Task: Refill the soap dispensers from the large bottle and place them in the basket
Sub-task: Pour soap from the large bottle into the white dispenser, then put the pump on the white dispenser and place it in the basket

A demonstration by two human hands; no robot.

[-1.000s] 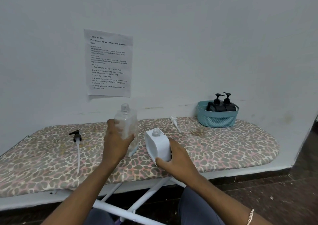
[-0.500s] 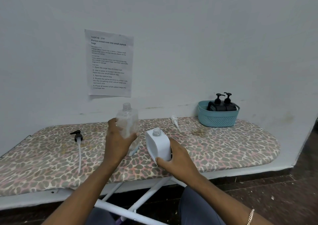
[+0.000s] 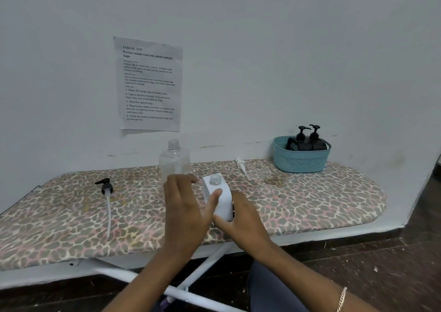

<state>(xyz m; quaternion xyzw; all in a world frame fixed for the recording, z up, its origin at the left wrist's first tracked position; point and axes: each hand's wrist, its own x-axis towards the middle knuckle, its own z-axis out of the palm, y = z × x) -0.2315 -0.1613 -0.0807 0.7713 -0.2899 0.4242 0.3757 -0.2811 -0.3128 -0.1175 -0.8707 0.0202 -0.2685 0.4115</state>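
Note:
A clear empty bottle [image 3: 174, 159] with no cap stands upright on the leopard-print ironing board [image 3: 310, 204]. Just in front of it my left hand [image 3: 185, 209] is off the bottle, fingers spread, its thumb resting on the white square dispenser [image 3: 226, 206]. My right hand [image 3: 243, 225] grips that dispenser low on its right side; its neck is open and it tilts slightly. A black pump head with a long tube [image 3: 106, 187] lies at the left of the board, and a white pump head [image 3: 241, 166] lies behind the dispenser.
A teal basket [image 3: 300, 162] at the back right of the board holds two black pump dispensers [image 3: 306, 142]. A printed sheet [image 3: 149, 83] hangs on the wall. The board's white legs and dark floor show below.
My left hand let go of the clear bottle, which now stands on the board, and moved right to the white dispenser. The right hand kept its grip.

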